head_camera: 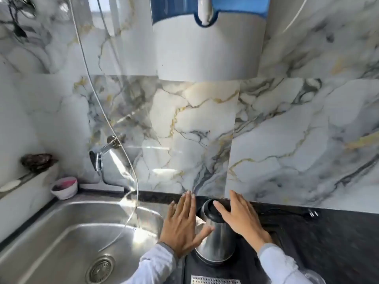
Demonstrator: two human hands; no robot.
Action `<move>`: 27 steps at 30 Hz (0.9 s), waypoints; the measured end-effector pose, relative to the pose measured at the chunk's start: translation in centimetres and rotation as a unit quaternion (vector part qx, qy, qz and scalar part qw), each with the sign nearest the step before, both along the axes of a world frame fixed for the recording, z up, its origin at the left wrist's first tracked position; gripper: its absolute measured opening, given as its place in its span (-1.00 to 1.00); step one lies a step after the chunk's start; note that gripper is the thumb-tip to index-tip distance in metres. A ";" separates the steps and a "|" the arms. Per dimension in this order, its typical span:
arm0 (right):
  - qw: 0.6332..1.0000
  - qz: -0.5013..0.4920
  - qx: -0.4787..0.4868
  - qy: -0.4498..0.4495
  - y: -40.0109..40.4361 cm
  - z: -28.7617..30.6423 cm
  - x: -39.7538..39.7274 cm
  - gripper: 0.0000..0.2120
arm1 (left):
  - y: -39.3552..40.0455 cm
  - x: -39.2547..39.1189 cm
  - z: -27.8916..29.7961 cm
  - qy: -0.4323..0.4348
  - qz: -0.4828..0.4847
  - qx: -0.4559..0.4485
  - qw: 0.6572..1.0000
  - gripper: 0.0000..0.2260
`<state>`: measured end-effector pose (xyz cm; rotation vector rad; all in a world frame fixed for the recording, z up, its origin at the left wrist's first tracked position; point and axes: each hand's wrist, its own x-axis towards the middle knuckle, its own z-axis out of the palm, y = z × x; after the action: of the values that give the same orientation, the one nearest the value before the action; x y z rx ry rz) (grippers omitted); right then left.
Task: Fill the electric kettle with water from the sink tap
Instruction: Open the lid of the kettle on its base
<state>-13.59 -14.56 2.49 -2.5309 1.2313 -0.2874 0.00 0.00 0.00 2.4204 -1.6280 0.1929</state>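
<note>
Stainless steel kettle [215,238] standing upright on its dark base on the black bench [328,242], just right of the sink [61,242], black lid [211,210] seated on top. Judged empty and therefore light for now, growing heavy once filled; rigid, not fragile, but polished wall likely slippery under a flat palm. No handle showing from this angle, possibly hidden under the right hand; best taken by the handle if found, otherwise clasped on both flanks low on the body. Lid judged to need opening before filling.

Sleeved forearms entering from the bottom edge. Left hand [182,226] lying flat, fingers spread and extended, thumb reaching across onto the steel wall, palm beside the kettle's left flank. Not closing on anything. Right hand [240,218] likewise flat and splayed, one fingertip resting on or hovering just over the lid, palm toward the right flank. Not gripping either. Bracketing the kettle, lifting not yet begun.

Farther back and left, chrome tap [98,156] projecting from the marble-pattern wall [287,130] above the sink, no water seen running. Thin clear hose [114,128] trailing down into the basin. Small pink-and-white bowl [64,187] sitting at the sink's rear corner. White-and-blue appliance [207,37] hanging on the wall above.
</note>
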 end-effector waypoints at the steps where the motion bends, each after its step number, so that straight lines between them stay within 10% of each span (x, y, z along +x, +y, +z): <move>1: 1.000 -0.006 0.007 0.007 -0.4 -0.6 0.3 -0.22 | -0.8 -0.1 -0.6 0.007 0.001 0.019 1.000 -0.04; 19: 0.997 0.030 0.030 0.068 -3.0 -0.4 1.3 -0.60 | -3.5 -1.0 -3.8 -0.007 0.024 0.043 0.999 -0.03; 27: 0.926 0.051 0.326 -0.180 -7.2 -1.6 -2.1 -0.66 | -3.6 -0.9 -4.1 -0.018 0.023 0.024 0.999 -0.04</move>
<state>-15.64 -21.81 0.84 -1.8541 0.8599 -0.2504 -0.89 -3.63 -4.14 2.5053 -1.6096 0.2078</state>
